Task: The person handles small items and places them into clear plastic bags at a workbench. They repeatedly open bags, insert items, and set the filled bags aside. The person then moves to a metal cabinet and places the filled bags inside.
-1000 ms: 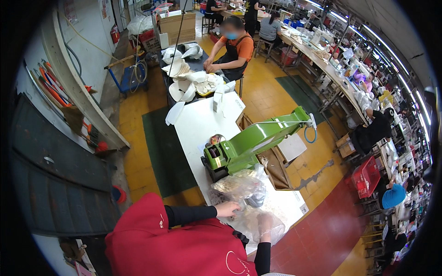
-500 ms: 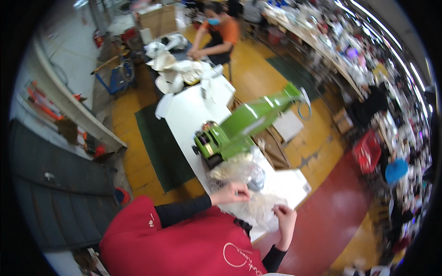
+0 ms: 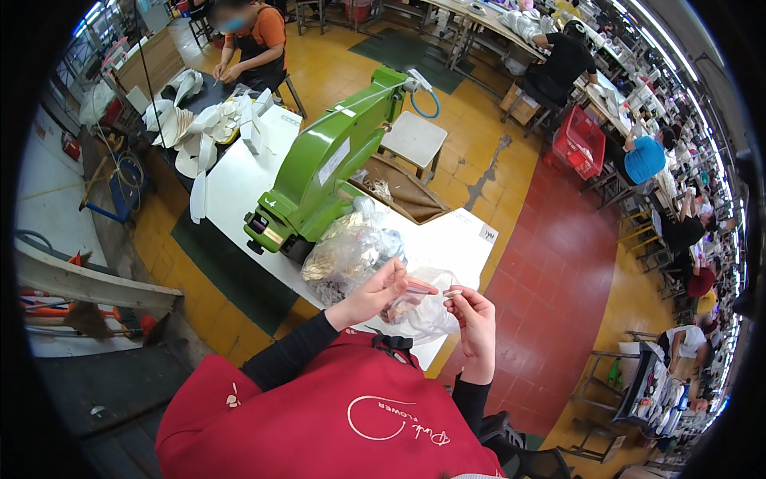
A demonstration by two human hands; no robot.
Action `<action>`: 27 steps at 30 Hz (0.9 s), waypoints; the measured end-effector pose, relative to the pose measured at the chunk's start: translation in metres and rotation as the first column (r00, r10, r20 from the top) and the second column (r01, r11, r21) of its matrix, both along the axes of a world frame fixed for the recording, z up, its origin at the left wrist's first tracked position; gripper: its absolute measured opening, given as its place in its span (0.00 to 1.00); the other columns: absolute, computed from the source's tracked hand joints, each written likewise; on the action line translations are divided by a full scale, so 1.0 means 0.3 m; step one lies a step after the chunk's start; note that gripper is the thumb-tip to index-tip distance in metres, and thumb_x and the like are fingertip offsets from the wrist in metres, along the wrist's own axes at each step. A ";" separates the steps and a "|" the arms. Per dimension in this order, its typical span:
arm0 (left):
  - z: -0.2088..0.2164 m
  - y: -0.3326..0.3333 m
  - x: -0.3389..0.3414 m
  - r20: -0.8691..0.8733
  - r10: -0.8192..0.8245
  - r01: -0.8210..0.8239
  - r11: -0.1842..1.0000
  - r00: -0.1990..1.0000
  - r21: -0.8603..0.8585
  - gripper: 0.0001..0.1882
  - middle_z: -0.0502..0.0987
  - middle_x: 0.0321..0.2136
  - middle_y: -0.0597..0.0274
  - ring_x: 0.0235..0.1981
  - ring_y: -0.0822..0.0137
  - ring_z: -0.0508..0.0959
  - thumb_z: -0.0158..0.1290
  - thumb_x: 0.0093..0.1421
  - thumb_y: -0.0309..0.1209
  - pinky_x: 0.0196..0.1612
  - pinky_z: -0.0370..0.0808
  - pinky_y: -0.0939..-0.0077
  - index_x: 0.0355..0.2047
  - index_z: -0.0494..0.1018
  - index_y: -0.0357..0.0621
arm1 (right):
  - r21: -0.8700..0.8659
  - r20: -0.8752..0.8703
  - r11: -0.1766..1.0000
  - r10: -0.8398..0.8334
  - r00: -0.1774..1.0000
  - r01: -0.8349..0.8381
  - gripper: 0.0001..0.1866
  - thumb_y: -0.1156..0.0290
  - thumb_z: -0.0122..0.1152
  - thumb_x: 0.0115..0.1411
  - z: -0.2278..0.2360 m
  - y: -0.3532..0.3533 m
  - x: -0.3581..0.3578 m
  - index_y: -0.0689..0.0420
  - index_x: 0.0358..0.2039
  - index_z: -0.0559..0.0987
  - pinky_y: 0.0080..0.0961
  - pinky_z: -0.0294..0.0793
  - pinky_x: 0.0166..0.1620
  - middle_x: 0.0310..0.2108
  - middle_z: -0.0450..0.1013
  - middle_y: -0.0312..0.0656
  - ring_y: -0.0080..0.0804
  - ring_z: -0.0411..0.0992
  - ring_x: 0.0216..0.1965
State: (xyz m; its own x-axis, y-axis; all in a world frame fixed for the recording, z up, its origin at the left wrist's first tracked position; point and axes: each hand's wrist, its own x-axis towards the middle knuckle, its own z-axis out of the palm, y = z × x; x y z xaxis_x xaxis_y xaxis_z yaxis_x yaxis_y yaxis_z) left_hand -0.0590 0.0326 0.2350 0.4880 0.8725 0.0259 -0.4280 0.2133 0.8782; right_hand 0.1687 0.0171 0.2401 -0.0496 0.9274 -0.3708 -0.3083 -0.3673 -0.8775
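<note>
My left hand [image 3: 369, 297] is closed on what looks like a small clear plastic bag [image 3: 418, 292] with a reddish strip along its top edge. Just right of it, my right hand [image 3: 476, 321] pinches a small off-white piece [image 3: 453, 293] between thumb and fingertips; its exact kind is too small to tell. Below both hands, a crumpled clear plastic bag [image 3: 432, 319] lies at the near end of the white table [image 3: 254, 177]. Beyond my left hand sits a bigger clear bag [image 3: 339, 254] filled with many small cream pieces.
A green sewing-type machine [image 3: 319, 172] stands on the table, beside a brown fabric-lined tray [image 3: 403, 191]. White cut parts [image 3: 203, 128] pile up at the far end, near a seated person in orange [image 3: 259, 40]. A red crate [image 3: 578, 144] stands farther right.
My view has swung, shifting the table and machine left and up. Both hands are raised closer together, and the reddish-edged bag and pale piece now show between them.
</note>
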 end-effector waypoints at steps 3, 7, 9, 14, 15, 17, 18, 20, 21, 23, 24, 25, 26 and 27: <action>-0.056 -0.015 0.010 -0.093 -0.054 0.057 0.998 0.994 0.034 0.11 0.74 0.42 0.55 0.40 0.78 0.73 0.43 0.70 0.36 0.38 0.69 0.85 0.36 0.53 0.49 | 0.039 0.047 0.999 0.001 0.999 -0.002 0.09 0.79 0.55 0.62 0.035 -0.021 -0.012 0.66 0.40 0.79 0.17 0.72 0.41 0.37 0.77 0.41 0.23 0.74 0.35; -0.025 -0.024 0.044 -0.059 -0.093 0.098 0.991 0.994 0.092 0.15 0.72 0.41 0.57 0.41 0.78 0.72 0.51 0.65 0.29 0.39 0.69 0.84 0.37 0.53 0.50 | 0.197 0.150 0.980 0.006 0.989 -0.035 0.08 0.81 0.58 0.58 0.099 -0.040 -0.029 0.65 0.38 0.81 0.19 0.70 0.44 0.41 0.75 0.40 0.23 0.72 0.40; -0.014 -0.030 0.056 -0.057 -0.065 0.074 0.983 0.996 0.166 0.17 0.72 0.42 0.57 0.41 0.77 0.72 0.54 0.62 0.25 0.40 0.69 0.83 0.39 0.53 0.49 | 0.276 0.190 0.958 0.022 0.981 -0.075 0.08 0.82 0.60 0.56 0.130 -0.046 -0.041 0.64 0.37 0.81 0.19 0.69 0.44 0.44 0.73 0.41 0.23 0.71 0.42; 0.105 -0.029 0.035 -0.457 -0.103 0.175 0.978 0.883 0.117 0.28 0.72 0.49 0.57 0.44 0.73 0.74 0.57 0.58 0.23 0.45 0.71 0.79 0.56 0.57 0.42 | 0.413 0.326 0.890 0.052 0.944 -0.192 0.09 0.82 0.61 0.55 0.184 -0.045 -0.086 0.62 0.37 0.82 0.19 0.69 0.44 0.43 0.73 0.42 0.24 0.71 0.42; 0.097 -0.027 0.036 -0.463 -0.056 0.172 0.962 0.885 0.212 0.32 0.71 0.51 0.58 0.46 0.72 0.73 0.57 0.58 0.22 0.47 0.71 0.79 0.59 0.55 0.42 | 0.403 0.381 0.890 0.048 0.923 -0.212 0.09 0.82 0.61 0.54 0.190 -0.042 -0.092 0.62 0.37 0.82 0.19 0.69 0.43 0.42 0.73 0.41 0.24 0.71 0.42; 0.062 -0.023 0.040 -0.460 0.037 0.166 0.904 0.887 0.393 0.40 0.69 0.55 0.59 0.49 0.70 0.73 0.58 0.56 0.21 0.50 0.70 0.78 0.66 0.52 0.42 | 0.379 0.487 0.891 0.039 0.873 -0.251 0.10 0.83 0.62 0.54 0.198 -0.036 -0.100 0.61 0.37 0.82 0.20 0.69 0.42 0.40 0.74 0.41 0.25 0.72 0.41; 0.056 -0.024 0.039 -0.429 0.009 0.171 0.910 0.903 0.379 0.41 0.68 0.56 0.59 0.51 0.69 0.72 0.58 0.55 0.21 0.51 0.69 0.77 0.67 0.50 0.42 | 0.376 0.487 0.894 0.033 0.873 -0.244 0.10 0.83 0.62 0.53 0.196 -0.036 -0.101 0.61 0.37 0.82 0.20 0.69 0.42 0.40 0.74 0.40 0.25 0.72 0.40; 0.043 -0.025 0.036 -0.363 -0.045 0.181 0.919 0.931 0.349 0.45 0.66 0.58 0.58 0.55 0.67 0.69 0.59 0.54 0.21 0.54 0.68 0.75 0.68 0.47 0.43 | 0.369 0.488 0.900 0.023 0.873 -0.230 0.10 0.84 0.62 0.53 0.186 -0.039 -0.099 0.61 0.37 0.82 0.19 0.69 0.40 0.38 0.75 0.40 0.25 0.72 0.39; 0.046 -0.027 0.034 -0.350 -0.057 0.178 0.928 0.935 0.326 0.46 0.66 0.59 0.58 0.56 0.67 0.68 0.59 0.53 0.22 0.56 0.66 0.74 0.68 0.47 0.42 | 0.392 0.459 0.895 0.011 0.889 -0.214 0.11 0.84 0.62 0.52 0.182 -0.041 -0.097 0.61 0.37 0.82 0.19 0.69 0.40 0.38 0.75 0.40 0.25 0.72 0.39; 0.082 -0.041 0.029 -0.317 -0.080 0.173 0.945 0.945 0.276 0.48 0.65 0.59 0.58 0.59 0.66 0.65 0.61 0.52 0.23 0.59 0.64 0.72 0.68 0.46 0.42 | 0.432 0.401 0.884 -0.008 0.916 -0.181 0.12 0.85 0.62 0.51 0.173 -0.049 -0.096 0.60 0.36 0.83 0.19 0.70 0.38 0.38 0.75 0.40 0.26 0.73 0.37; 0.099 -0.042 0.029 -0.309 -0.093 0.180 0.947 0.946 0.267 0.48 0.66 0.59 0.58 0.59 0.65 0.65 0.62 0.51 0.24 0.59 0.64 0.71 0.68 0.46 0.42 | 0.468 0.417 0.861 -0.014 0.909 -0.201 0.12 0.86 0.63 0.50 0.171 -0.051 -0.097 0.60 0.36 0.83 0.19 0.70 0.37 0.38 0.75 0.40 0.26 0.73 0.37; 0.115 -0.041 0.029 -0.302 -0.105 0.188 0.948 0.948 0.259 0.48 0.66 0.58 0.58 0.58 0.65 0.66 0.63 0.51 0.25 0.59 0.64 0.70 0.68 0.47 0.42 | 0.502 0.433 0.836 -0.021 0.901 -0.222 0.12 0.86 0.63 0.50 0.170 -0.052 -0.099 0.60 0.36 0.83 0.19 0.70 0.36 0.37 0.74 0.40 0.26 0.72 0.36; 0.124 -0.040 0.031 -0.294 -0.120 0.197 0.948 0.948 0.251 0.49 0.67 0.57 0.57 0.58 0.64 0.66 0.64 0.50 0.26 0.58 0.64 0.70 0.68 0.48 0.41 | 0.536 0.449 0.809 -0.032 0.893 -0.241 0.13 0.86 0.64 0.49 0.173 -0.052 -0.101 0.59 0.35 0.83 0.19 0.70 0.35 0.37 0.74 0.39 0.25 0.72 0.35; 0.122 -0.041 0.034 -0.341 -0.074 0.194 0.923 0.937 0.334 0.48 0.68 0.55 0.55 0.55 0.62 0.68 0.63 0.49 0.26 0.57 0.65 0.69 0.67 0.49 0.40 | 0.535 0.480 0.805 -0.037 0.877 -0.258 0.13 0.86 0.64 0.48 0.178 -0.053 -0.103 0.58 0.35 0.83 0.19 0.71 0.35 0.37 0.74 0.39 0.25 0.72 0.35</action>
State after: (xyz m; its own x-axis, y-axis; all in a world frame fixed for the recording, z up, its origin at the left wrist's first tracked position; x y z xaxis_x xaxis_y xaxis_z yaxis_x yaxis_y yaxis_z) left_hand -0.0488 0.0204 0.2717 0.6340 0.7592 0.1473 -0.1048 -0.1043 0.9890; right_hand 0.1376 0.0011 0.2935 -0.1324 0.9678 0.2142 0.1806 0.2360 -0.9548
